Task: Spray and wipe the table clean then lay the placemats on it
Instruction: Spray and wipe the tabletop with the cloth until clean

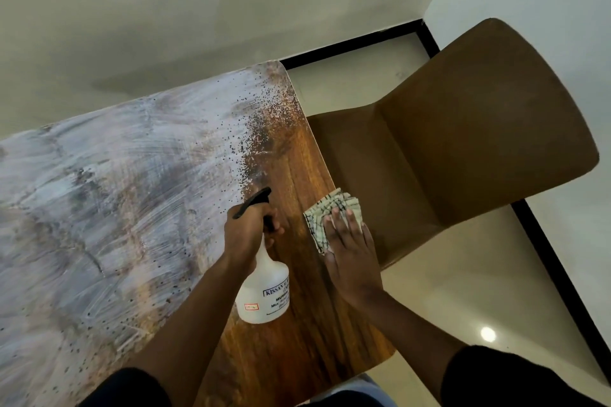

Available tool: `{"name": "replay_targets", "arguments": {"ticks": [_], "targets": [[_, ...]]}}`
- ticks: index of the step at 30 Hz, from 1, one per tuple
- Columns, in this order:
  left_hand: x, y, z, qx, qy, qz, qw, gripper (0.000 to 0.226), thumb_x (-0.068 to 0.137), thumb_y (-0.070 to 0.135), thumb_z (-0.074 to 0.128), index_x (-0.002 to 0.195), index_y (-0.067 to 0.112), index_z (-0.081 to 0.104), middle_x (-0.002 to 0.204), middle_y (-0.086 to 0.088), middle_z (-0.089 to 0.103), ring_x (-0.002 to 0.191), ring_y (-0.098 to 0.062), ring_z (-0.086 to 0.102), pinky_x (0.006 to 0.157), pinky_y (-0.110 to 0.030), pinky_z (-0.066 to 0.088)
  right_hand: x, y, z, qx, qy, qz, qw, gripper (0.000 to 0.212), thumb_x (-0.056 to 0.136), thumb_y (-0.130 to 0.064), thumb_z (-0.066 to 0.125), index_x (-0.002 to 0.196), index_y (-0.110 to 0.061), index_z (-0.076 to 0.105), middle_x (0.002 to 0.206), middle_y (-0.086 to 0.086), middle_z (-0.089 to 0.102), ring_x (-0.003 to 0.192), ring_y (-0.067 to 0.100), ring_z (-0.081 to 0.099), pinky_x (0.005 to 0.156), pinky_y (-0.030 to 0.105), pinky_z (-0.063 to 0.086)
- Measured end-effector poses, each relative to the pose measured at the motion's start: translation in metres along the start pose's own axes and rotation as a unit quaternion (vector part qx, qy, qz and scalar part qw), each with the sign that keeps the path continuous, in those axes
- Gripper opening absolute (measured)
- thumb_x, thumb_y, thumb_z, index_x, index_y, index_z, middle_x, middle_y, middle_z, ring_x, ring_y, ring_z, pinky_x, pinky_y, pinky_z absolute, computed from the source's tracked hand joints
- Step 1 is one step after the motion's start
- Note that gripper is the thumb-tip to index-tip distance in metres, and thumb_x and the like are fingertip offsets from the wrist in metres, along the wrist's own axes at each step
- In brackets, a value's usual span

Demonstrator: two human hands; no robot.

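At the table point(297, 350) edge, left hand point(246, 235) grips spray bottle point(264, 287); right hand point(350, 251) lies flat on cloth point(325, 208).

brown chair point(469, 129) by table, cream floor point(463, 291) w/ black strip point(562, 274), pale walls point(165, 3)

We are seeing a brown wood-grain table point(307, 334) showing whitish-grey streaks and dark speckles. We are noting a translucent white spray bottle point(264, 291) carrying a black trigger head point(253, 203) and a dark-lettered label. The folded cloth point(325, 211) is showing cream with dark checks. The chair point(463, 142) is appearing plain brown.
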State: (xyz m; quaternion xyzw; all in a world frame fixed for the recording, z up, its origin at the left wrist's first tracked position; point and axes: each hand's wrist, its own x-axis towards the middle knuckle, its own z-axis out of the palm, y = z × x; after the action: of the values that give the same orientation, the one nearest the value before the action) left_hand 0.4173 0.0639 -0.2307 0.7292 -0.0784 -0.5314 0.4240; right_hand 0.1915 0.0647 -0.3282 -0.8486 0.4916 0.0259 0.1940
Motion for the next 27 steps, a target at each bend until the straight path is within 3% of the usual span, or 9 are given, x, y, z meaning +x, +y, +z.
{"name": "replay_targets", "arguments": {"ticks": [2,4,7,11,13,18,21,24,27], "targets": [[0.006,0.004,0.0,0.004,0.01,0.006,1.0,0.022,0.089,0.003,0.062,0.082,0.02,0.073,0.064,-0.016,0.063,0.06,-0.027,0.069,0.077,-0.052,0.053,0.03,-0.002,-0.008,0.009,-0.002,-0.018,1.0,0.065,0.103,-0.037,0.032,0.163,-0.022,0.014,0.171,0.0,0.004,0.158,0.023,-0.008,0.126,0.052,0.014],[0.012,0.009,0.0,0.014,0.022,0.018,0.999,0.024,0.086,0.004,0.063,0.078,0.022,0.075,0.065,-0.018,0.064,0.065,-0.034,0.071,0.067,-0.049,0.058,0.069,-0.008,-0.016,0.021,0.006,-0.029,0.999,0.064,0.103,-0.037,0.033,0.163,-0.021,0.017,0.171,0.0,0.007,0.158,0.023,-0.007,0.126,0.05,0.011],[0.022,0.017,0.0,0.017,0.04,0.016,0.999,0.034,0.087,0.001,0.062,0.071,0.028,0.074,0.064,-0.019,0.062,0.072,-0.041,0.074,0.047,-0.031,0.041,0.134,-0.021,-0.026,0.012,0.008,-0.035,0.999,0.064,0.103,-0.034,0.042,0.162,-0.021,0.02,0.171,0.0,0.009,0.158,0.024,-0.002,0.126,0.049,0.011],[0.039,0.032,-0.002,-0.013,0.072,0.017,0.997,0.016,0.082,0.004,0.065,0.084,0.01,0.079,0.065,-0.02,0.061,0.069,-0.042,0.065,0.054,-0.036,0.045,0.216,-0.033,-0.041,0.009,-0.022,-0.049,0.999,0.065,0.106,-0.03,0.041,0.163,-0.023,0.013,0.171,-0.001,0.001,0.157,0.024,-0.008,0.126,0.051,0.006],[0.047,0.041,-0.002,-0.021,0.081,0.012,0.996,0.021,0.079,0.005,0.065,0.094,0.002,0.079,0.064,-0.02,0.062,0.066,-0.038,0.061,0.051,-0.034,0.046,0.234,-0.035,-0.046,0.006,-0.03,-0.047,0.998,0.064,0.106,-0.03,0.039,0.163,-0.023,0.012,0.171,0.0,-0.001,0.157,0.024,-0.008,0.126,0.05,0.003],[0.063,0.07,-0.012,-0.027,0.08,0.053,0.995,0.044,0.081,0.007,0.065,0.112,0.037,0.078,0.062,-0.016,0.063,0.059,-0.035,0.063,0.062,-0.04,0.051,0.22,-0.041,-0.04,0.025,0.002,-0.034,0.999,0.062,0.104,-0.033,0.03,0.163,-0.022,0.016,0.171,-0.001,0.004,0.158,0.023,-0.006,0.126,0.053,0.01],[0.075,0.078,-0.017,-0.055,0.096,0.051,0.993,0.044,0.077,0.009,0.065,0.109,0.036,0.077,0.059,-0.01,0.063,0.053,-0.027,0.063,0.074,-0.053,0.055,0.178,-0.04,-0.035,0.051,0.017,-0.04,0.998,0.067,0.1,-0.044,0.01,0.162,-0.021,0.019,0.171,-0.001,0.006,0.158,0.022,-0.008,0.127,0.052,0.007],[0.084,0.086,-0.013,-0.077,0.092,0.051,0.991,0.033,0.087,0.002,0.062,0.098,0.03,0.076,0.056,-0.007,0.059,0.046,-0.022,0.061,0.077,-0.054,0.052,0.146,-0.033,-0.022,0.024,0.037,-0.041,0.998,0.062,0.102,-0.037,0.02,0.162,-0.02,0.019,0.171,0.001,0.006,0.158,0.022,-0.008,0.126,0.053,0.011],[0.098,0.095,-0.015,-0.073,0.073,0.051,0.993,0.045,0.093,0.001,0.058,0.129,0.024,0.073,0.061,-0.006,0.055,0.05,-0.02,0.057,0.067,-0.042,0.059,0.153,-0.032,-0.017,0.02,0.037,-0.039,0.998,0.063,0.101,-0.033,0.03,0.162,-0.021,0.02,0.171,0.0,0.006,0.158,0.022,-0.008,0.126,0.051,0.009]]}}
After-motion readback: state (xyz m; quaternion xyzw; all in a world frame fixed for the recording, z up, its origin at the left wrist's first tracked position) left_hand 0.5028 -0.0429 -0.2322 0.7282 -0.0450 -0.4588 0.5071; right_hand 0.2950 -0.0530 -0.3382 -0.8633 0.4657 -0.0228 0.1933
